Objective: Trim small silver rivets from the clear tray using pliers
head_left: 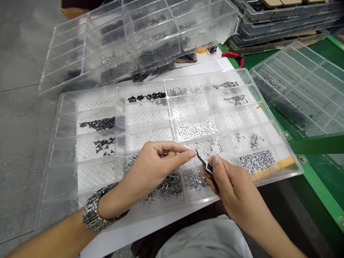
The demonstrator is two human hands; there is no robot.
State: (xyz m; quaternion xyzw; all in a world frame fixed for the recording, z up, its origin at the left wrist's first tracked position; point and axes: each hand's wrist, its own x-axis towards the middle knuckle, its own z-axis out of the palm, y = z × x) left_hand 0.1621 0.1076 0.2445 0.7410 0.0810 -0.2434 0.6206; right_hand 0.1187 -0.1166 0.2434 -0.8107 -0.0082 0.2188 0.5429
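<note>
My left hand (154, 165) is over the middle of a clear compartment tray (122, 107), with thumb and index finger pinched together. Whatever sits in that pinch is too small to make out. My right hand (229, 177) is closed around a small hand tool (206, 166) with a narrow, bent dark metal tip. That tip meets the left fingertips or lies just beside them. Below the hands, compartments hold silvery metal pins (172, 184) and small silvery pieces (193, 179). Bright metal parts (197, 128) fill another compartment beyond my fingers.
A second clear tray (150, 32) stands tilted behind, with dark parts inside. To the right, another clear tray (303, 86) lies on a green surface (317, 143). Stacked dark trays (282, 21) and a red-handled tool (233, 55) are at the back right.
</note>
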